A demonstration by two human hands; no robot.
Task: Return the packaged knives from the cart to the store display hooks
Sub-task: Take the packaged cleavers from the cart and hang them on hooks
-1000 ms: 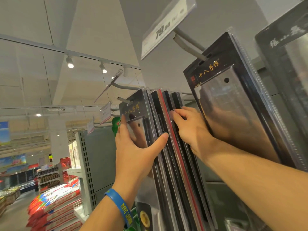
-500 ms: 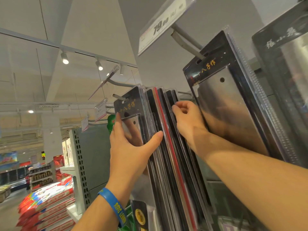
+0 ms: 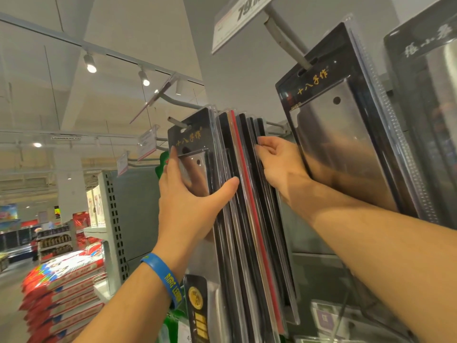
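Observation:
Several packaged knives in black cards with clear blisters hang in a row on a grey display hook. My left hand grips the front pack, fingers flat on its face and thumb pressed against the pack edges behind it. My right hand reaches in from the right, its fingertips curled on the edges of the rearmost packs. A larger packaged cleaver hangs on the nearer hook just right of that hand. The cart is out of view.
A price tag reading 79 sticks out above the near hook. Another dark knife pack hangs at the far right. Grey perforated shelving and stacked red bags stand at lower left beside an aisle.
The view has drifted slightly; my right hand's fingers have slid a little further back along the pack edges. My left hand keeps its hold on the front pack.

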